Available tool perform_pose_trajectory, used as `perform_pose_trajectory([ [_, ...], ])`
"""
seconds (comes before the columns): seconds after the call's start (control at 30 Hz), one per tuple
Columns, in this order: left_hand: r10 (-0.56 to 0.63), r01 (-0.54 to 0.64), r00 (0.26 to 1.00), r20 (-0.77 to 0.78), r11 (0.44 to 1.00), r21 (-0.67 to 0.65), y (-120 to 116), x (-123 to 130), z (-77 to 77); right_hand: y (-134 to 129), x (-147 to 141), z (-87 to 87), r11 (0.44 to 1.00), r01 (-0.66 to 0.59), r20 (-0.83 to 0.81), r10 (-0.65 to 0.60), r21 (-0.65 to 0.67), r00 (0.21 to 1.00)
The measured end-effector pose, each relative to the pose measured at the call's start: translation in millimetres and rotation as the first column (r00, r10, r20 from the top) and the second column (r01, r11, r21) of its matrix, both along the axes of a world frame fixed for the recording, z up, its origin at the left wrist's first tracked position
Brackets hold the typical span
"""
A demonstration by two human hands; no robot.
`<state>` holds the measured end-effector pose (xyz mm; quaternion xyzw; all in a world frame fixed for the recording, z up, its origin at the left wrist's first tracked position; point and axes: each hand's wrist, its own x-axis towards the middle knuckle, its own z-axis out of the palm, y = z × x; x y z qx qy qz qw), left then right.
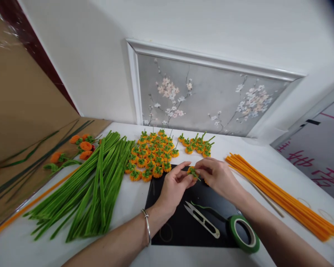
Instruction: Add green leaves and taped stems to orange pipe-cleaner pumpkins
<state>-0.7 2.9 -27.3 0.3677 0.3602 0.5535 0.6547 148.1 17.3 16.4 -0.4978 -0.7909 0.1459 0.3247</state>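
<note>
My left hand (172, 187) pinches a small pipe-cleaner pumpkin (192, 172), ribbed orange with a green top, from its left side. On the other side, the closed fingers of my right hand (217, 177) grip its green part. Both hands hover over a black mat (180, 226). A bit of another orange piece (207, 182) peeks out below my right fingers; most of it is hidden. Thread snips (203, 219) lie on the mat below the hands. A roll of green tape (243, 233) sits at the mat's right corner, its loose end trailing toward the snips.
Many finished orange-and-green pieces (151, 155) cluster behind my left hand, with a smaller group (197, 144) farther right. Green pipe cleaners (91, 189) lie left, orange ones (281, 196) right, beside a thin stick (267, 198). Orange flowers (85, 145) rest on cardboard. A wall panel (206, 100) stands behind.
</note>
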Motion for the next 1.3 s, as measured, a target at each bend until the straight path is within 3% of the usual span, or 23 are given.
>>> perform_pose_trajectory([
  [0.43,-0.032,0.041,0.992,0.121,0.997,-0.067,1,-2,-1.2,-2,-2,-2.6,1.0,-0.002,-0.016,0.002,0.0,1.0],
  [0.63,-0.084,0.09,0.992,0.096,0.994,-0.059,3,-5,3.6,-2,1,-4.2,0.992,0.025,-0.062,-0.033,-0.123,0.998],
  [0.87,-0.072,0.073,0.996,0.045,0.997,-0.029,5,-5,0.2,-6,5,-0.6,0.97,-0.046,-0.128,0.015,-0.239,0.992],
  [1.1,-0.084,0.086,0.995,0.058,0.996,-0.032,5,-4,-0.7,-2,7,-5.8,0.971,-0.088,-0.204,0.041,-0.224,0.978],
  [1.23,-0.02,0.019,0.998,0.064,1.0,0.01,9,-4,-5.5,-2,8,-2.2,0.981,0.011,-0.206,-0.051,-0.194,0.977],
  [1.3,0.042,-0.042,0.999,0.005,0.997,0.062,11,-5,-6.8,-3,8,-2.3,0.956,0.022,-0.211,-0.086,-0.291,0.974],
])
